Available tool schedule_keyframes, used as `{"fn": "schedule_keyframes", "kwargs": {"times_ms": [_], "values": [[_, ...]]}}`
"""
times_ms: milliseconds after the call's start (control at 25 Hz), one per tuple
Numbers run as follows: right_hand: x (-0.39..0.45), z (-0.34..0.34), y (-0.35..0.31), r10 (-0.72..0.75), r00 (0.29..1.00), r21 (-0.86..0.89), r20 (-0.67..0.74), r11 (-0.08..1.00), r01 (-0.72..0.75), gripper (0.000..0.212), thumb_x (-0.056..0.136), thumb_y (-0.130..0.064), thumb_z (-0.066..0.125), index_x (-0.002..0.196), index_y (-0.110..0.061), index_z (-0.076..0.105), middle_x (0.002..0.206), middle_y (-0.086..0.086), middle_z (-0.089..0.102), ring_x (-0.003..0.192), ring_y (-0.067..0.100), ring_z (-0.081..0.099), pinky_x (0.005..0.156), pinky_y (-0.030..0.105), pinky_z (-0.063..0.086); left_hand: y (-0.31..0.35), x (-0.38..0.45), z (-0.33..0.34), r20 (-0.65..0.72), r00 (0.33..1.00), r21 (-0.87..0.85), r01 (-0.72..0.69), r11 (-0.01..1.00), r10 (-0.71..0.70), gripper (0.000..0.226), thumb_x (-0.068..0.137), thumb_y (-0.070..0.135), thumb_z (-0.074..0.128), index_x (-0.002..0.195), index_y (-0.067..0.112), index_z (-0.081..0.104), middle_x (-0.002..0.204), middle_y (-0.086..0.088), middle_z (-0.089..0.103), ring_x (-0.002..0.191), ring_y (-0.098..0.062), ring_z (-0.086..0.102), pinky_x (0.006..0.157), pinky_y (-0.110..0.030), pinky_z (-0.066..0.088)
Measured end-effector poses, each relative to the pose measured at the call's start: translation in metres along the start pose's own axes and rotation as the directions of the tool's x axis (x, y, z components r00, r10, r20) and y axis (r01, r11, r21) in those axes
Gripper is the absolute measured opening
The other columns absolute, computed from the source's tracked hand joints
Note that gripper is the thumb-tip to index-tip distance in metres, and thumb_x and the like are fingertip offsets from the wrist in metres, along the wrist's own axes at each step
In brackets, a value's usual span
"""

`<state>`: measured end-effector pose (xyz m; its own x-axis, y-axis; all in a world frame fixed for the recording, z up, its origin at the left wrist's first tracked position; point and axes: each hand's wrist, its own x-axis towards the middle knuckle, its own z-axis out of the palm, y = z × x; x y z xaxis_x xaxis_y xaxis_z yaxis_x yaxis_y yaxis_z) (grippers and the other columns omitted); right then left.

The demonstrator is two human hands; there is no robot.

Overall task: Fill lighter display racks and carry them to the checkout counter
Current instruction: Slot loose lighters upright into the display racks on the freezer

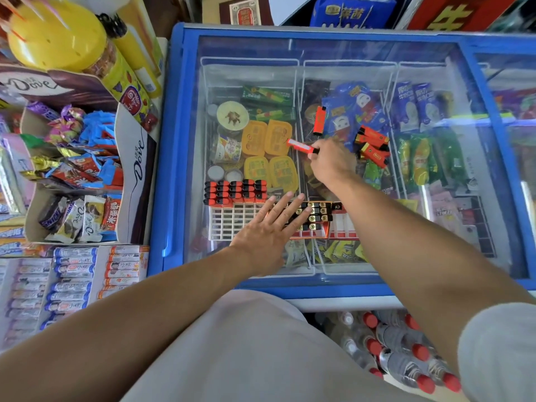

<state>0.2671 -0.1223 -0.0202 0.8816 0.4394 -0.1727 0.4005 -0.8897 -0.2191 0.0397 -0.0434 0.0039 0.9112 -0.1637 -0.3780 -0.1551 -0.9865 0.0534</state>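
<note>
A white grid display rack [232,224] lies on the glass lid of a blue chest freezer [174,140]. Its far rows hold several orange lighters with black tops [235,191]. To its right sits a red rack [316,224] holding black and gold lighters. My left hand [266,227] rests flat with fingers spread over the join of the two racks. My right hand [330,162] is raised above the glass and pinches one orange lighter [300,146] by its black end. Loose orange lighters [372,145] lie on the glass to the right, and one more lighter [319,120] lies farther back.
Ice creams fill wire baskets under the glass. A Dove candy display box [136,169] and shelves of snacks stand to the left. A yellow jar [58,36] stands at the back left. Red-capped water bottles [406,352] lie on the floor below the freezer.
</note>
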Motion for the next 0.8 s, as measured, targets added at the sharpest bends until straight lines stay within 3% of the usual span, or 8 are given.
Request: {"fn": "schedule_keyframes", "kwargs": {"times_ms": [80, 160, 280, 480, 600, 800], "values": [[-0.012, -0.018, 0.009, 0.055, 0.996, 0.184, -0.067, 0.982, -0.041, 0.024, 0.098, -0.04, 0.057, 0.116, -0.027, 0.067, 0.102, -0.003, 0.07, 0.089, 0.019, 0.066, 0.067, 0.031, 0.047, 0.0, 0.0, 0.002, -0.015, 1.0, 0.01, 0.001, 1.0, -0.001, 0.107, 0.096, 0.047, 0.05, 0.151, 0.015, -0.035, 0.157, -0.014, -0.041, 0.146, -0.033, -0.037, 0.123, -0.054, -0.011], [-0.041, -0.04, 0.019, 0.055, 0.983, 0.374, -0.174, 0.927, 0.014, 0.026, 0.095, -0.042, 0.062, 0.113, -0.025, 0.069, 0.097, -0.007, 0.07, 0.082, 0.01, 0.062, 0.068, 0.028, 0.048, -0.001, 0.001, 0.003, -0.033, 0.999, 0.01, 0.008, 1.0, -0.007, 0.108, 0.096, 0.048, 0.051, 0.151, 0.014, -0.035, 0.159, -0.015, -0.039, 0.147, -0.033, -0.036, 0.123, -0.054, -0.011], [-0.102, -0.07, 0.034, 0.034, 0.967, 0.507, -0.251, 0.856, 0.101, 0.022, 0.09, -0.035, 0.072, 0.107, -0.022, 0.072, 0.088, -0.01, 0.069, 0.077, -0.001, 0.062, 0.069, 0.013, 0.047, 0.007, -0.002, 0.002, -0.046, 0.998, -0.009, 0.047, 0.999, -0.047, 0.104, 0.097, 0.043, 0.05, 0.152, 0.014, -0.033, 0.158, -0.016, -0.039, 0.146, -0.034, -0.036, 0.123, -0.054, -0.012], [-0.177, -0.07, 0.055, -0.007, 0.996, 0.442, -0.087, 0.896, 0.045, 0.023, 0.088, -0.038, 0.074, 0.108, -0.028, 0.07, 0.08, -0.019, 0.066, 0.073, -0.002, 0.063, 0.066, 0.017, 0.049, 0.033, -0.015, 0.005, -0.034, 0.999, -0.003, 0.038, 0.999, -0.038, 0.103, 0.096, 0.037, 0.049, 0.152, 0.016, -0.035, 0.157, -0.014, -0.042, 0.145, -0.034, -0.039, 0.121, -0.058, -0.013], [-0.184, -0.045, 0.053, -0.037, 0.999, 0.372, 0.023, 0.928, 0.026, 0.021, 0.088, -0.037, 0.073, 0.107, -0.03, 0.068, 0.087, -0.019, 0.065, 0.079, 0.005, 0.065, 0.075, 0.026, 0.054, 0.029, -0.015, 0.007, -0.015, 1.0, 0.018, 0.022, 1.0, -0.022, 0.103, 0.097, 0.036, 0.05, 0.151, 0.016, -0.035, 0.157, -0.013, -0.042, 0.145, -0.033, -0.038, 0.121, -0.057, -0.012], [-0.18, -0.023, 0.043, -0.104, 0.994, 0.349, -0.035, 0.931, 0.11, 0.018, 0.087, -0.031, 0.074, 0.103, -0.027, 0.068, 0.092, -0.01, 0.068, 0.069, 0.005, 0.06, 0.071, 0.032, 0.054, 0.028, -0.017, 0.008, -0.016, 1.0, 0.001, 0.019, 1.0, -0.019, 0.102, 0.096, 0.034, 0.05, 0.153, 0.016, -0.032, 0.158, -0.009, -0.041, 0.145, -0.029, -0.039, 0.122, -0.054, -0.014]]}}
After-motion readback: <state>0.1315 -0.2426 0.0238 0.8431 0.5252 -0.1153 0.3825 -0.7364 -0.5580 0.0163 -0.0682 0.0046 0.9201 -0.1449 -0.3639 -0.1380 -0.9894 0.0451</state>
